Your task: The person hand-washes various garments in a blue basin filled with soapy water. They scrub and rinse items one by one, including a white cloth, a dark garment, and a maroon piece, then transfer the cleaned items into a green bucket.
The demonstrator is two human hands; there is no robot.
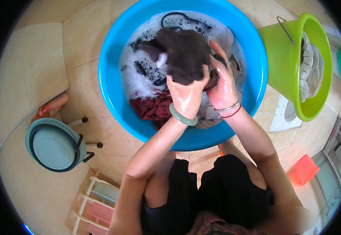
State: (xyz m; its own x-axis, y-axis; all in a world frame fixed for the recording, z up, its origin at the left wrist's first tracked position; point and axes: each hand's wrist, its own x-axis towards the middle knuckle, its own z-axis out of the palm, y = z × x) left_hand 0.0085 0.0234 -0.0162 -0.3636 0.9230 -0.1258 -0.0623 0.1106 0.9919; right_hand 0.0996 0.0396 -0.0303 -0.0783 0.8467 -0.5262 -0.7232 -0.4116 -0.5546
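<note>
Above the sudsy water of a large blue basin, a bunched dark brown garment is held up, wet and slightly blurred. My left hand, with a green bangle at its wrist, is closed on its near side. On its right side my right hand cups the cloth, the fingers partly spread and the palm wet. A silver bangle and a red cord circle that wrist. Dark red cloth lies in the water at the near left, and pale grey cloth soaks at the right. A dark strap floats at the far side.
A lime green bucket with pale cloth inside stands at the right. To the left is a grey-blue tub with dark handles. A white rack stands at the lower left, and a coral-red container at the lower right.
</note>
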